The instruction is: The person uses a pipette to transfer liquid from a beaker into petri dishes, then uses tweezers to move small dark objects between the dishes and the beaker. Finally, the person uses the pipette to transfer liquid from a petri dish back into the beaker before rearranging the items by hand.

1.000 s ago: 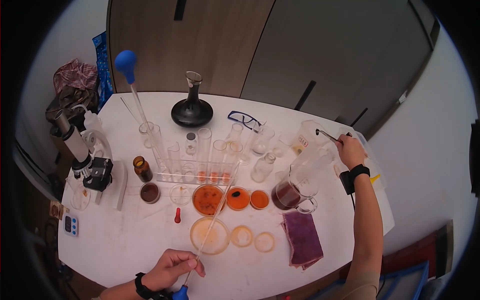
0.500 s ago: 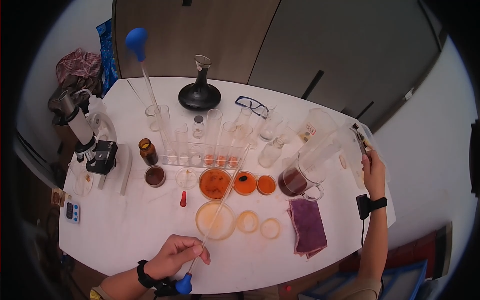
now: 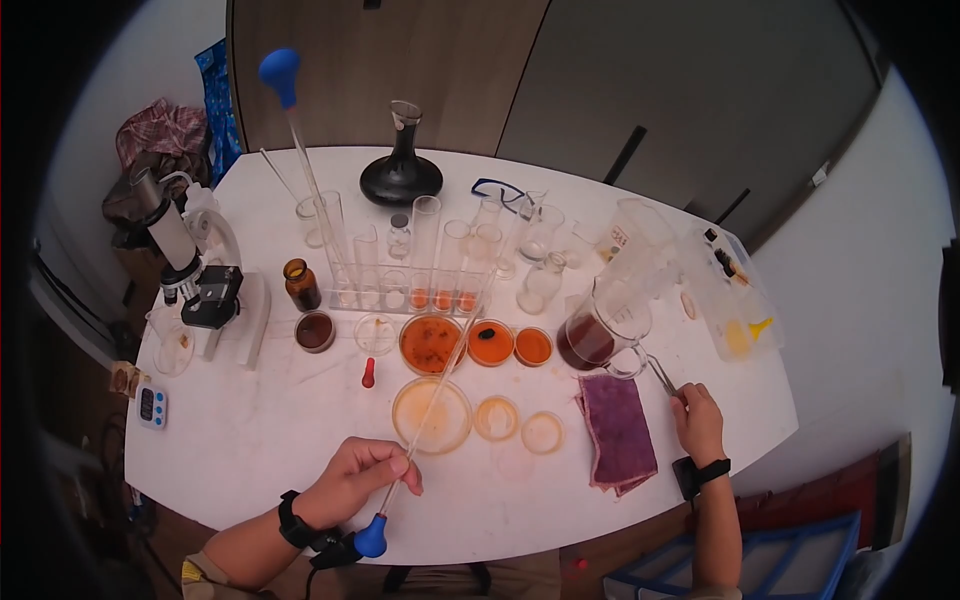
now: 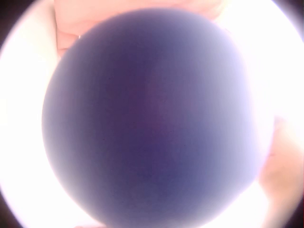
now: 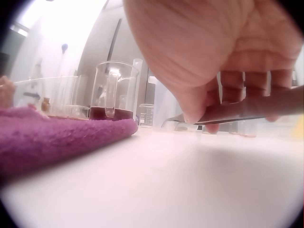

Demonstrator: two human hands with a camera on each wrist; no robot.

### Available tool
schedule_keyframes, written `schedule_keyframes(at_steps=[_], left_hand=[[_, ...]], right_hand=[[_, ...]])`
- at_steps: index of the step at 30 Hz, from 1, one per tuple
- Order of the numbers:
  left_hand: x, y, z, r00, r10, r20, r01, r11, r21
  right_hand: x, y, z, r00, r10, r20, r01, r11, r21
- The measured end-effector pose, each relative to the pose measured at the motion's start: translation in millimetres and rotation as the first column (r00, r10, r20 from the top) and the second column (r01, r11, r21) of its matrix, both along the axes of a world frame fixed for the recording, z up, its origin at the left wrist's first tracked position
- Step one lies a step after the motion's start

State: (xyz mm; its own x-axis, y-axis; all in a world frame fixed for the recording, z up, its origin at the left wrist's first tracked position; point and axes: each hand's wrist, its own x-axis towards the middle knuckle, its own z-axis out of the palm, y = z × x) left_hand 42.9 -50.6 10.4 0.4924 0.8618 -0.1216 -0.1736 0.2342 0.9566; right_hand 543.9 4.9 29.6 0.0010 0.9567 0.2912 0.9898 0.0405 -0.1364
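In the head view, my left hand (image 3: 365, 480) pinches a long glass pipette (image 3: 432, 410) between thumb and fingers. It slants over a petri dish (image 3: 408, 432) of pale yellow. The pipette's blue rubber bulb (image 3: 370, 537) hangs below the hand and fills most of the left wrist view as a dark round (image 4: 147, 118). My right hand (image 3: 698, 425) holds metal tweezers (image 3: 661, 375) low over the table, beside the glass beaker (image 3: 622, 312) of dark red liquid. In the right wrist view, the tweezers (image 5: 256, 109) lie along the fingers and nothing shows at their tip.
A purple cloth (image 3: 618, 430) lies left of my right hand. Dishes of orange liquid (image 3: 433, 345) stand before a test tube rack (image 3: 345, 300). A microscope (image 3: 215, 295) stands left, a black-filled decanter (image 3: 402, 180) behind. A clear plastic box (image 3: 715, 315) at right holds small dark things.
My right hand has moved from the back right, over the plastic box, down to the front. The dark piece at the tweezers' tip is gone from it. My left hand keeps its hold.
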Motion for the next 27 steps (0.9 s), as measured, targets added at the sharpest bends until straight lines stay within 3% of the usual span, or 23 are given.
schedule_keyframes(at_steps=[27], left_hand=[[-0.6, -1.2, -0.1, 1.000, 0.006, 0.008, -0.005, 1.000, -0.005]], right_hand=[[-11.5, 8.7, -9.9, 0.999, 0.011, -0.050, -0.014, 0.998, -0.064]])
